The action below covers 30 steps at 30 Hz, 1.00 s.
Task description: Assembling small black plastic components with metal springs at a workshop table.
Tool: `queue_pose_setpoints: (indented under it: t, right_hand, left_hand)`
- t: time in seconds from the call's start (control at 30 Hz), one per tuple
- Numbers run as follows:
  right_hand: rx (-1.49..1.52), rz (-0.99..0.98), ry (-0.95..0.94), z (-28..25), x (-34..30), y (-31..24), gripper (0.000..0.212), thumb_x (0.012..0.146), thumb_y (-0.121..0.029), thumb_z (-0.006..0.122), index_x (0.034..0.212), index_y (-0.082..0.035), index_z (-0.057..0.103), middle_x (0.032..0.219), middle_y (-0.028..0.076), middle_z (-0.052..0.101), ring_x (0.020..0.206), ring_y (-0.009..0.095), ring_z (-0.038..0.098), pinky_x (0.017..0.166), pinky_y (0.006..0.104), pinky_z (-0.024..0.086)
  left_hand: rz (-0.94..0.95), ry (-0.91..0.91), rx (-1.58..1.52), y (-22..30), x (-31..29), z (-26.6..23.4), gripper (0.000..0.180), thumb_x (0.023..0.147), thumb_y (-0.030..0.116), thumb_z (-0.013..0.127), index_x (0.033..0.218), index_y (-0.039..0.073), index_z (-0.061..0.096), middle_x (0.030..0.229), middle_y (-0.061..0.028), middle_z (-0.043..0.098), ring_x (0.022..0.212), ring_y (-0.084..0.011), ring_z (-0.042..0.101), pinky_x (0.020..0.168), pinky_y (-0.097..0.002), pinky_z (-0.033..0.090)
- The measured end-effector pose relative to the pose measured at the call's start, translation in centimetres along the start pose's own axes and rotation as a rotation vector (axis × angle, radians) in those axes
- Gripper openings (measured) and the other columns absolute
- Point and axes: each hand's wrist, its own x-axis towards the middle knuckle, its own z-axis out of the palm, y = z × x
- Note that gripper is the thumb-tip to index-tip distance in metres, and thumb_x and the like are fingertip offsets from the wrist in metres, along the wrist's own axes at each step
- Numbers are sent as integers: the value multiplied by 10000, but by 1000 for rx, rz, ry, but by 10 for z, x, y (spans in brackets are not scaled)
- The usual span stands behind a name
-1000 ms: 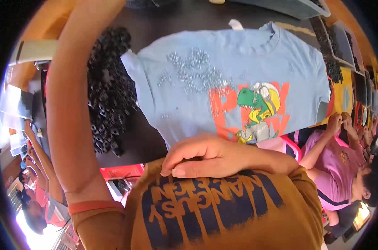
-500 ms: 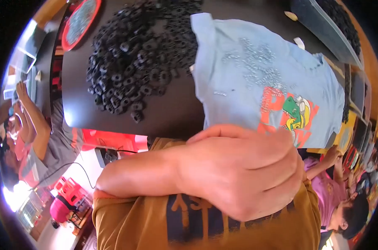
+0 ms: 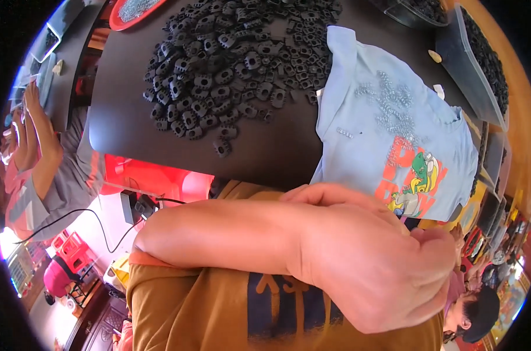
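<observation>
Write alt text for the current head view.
A person's left hand, fingers curled, reaches across in front of their brown shirt. Beyond it, a light-blue T-shirt scattered with small clear pieces lies on a dark table, right of a heap of small black pieces; a red tray shows at upper left.

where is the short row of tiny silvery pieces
On the dark brown table, right of the heaped black plastic pieces, lies a light blue fabric t-shirt. Near its left edge is the short row of tiny silvery pieces, lined up, unlike the larger scattered silvery cluster.
</observation>
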Motion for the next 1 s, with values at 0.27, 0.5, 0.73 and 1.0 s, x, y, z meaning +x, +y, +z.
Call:
queue_pose_setpoints:
  t: [0.27, 0.5, 0.73, 1.0]
  right_hand:
    - [30, 22, -16, -2, 2, -1, 264, 758, -70, 657, 993, -17, 552, 1005, 51, 585, 923, 137, 555, 858, 255, 444]
    - [77, 38, -28, -2, -2, -2, 294, 729, -60, 677, 989, -22, 544, 1009, 52, 579, 928, 139, 552, 857, 258, 444]
    - [115, 38, -30, -5, -10, 0, 327, 701, -50, 697, 985, -27, 536, 1014, 53, 572, 933, 142, 549, 855, 261, 444]
    - [175, 68, -32, -1, -21, 1, 366, 669, -38, 720, 980, -32, 527, 1019, 54, 564, 939, 145, 546, 854, 264, 443]
  left_hand:
    - [12, -22, -31, 11, -5, 3, 329, 441, 197, 588, 697, 2, 518, 617, -22, 482, 588, -194, 456, 530, -312, 376]
    - [124, 74, -13, 10, 3, 11, 334, 404, 203, 587, 659, 6, 499, 591, 2, 449, 526, -163, 409, 458, -305, 328]
    - [215, 39, 39, 8, -6, 12, 270, 402, 137, 587, 622, 61, 452, 592, 31, 419, 507, -131, 367, 476, -298, 337]
    - [312, -157, -96, 19, -9, 15, 246, 405, 119, 565, 607, 93, 428, 599, 54, 412, 518, -108, 377, 499, -268, 313]
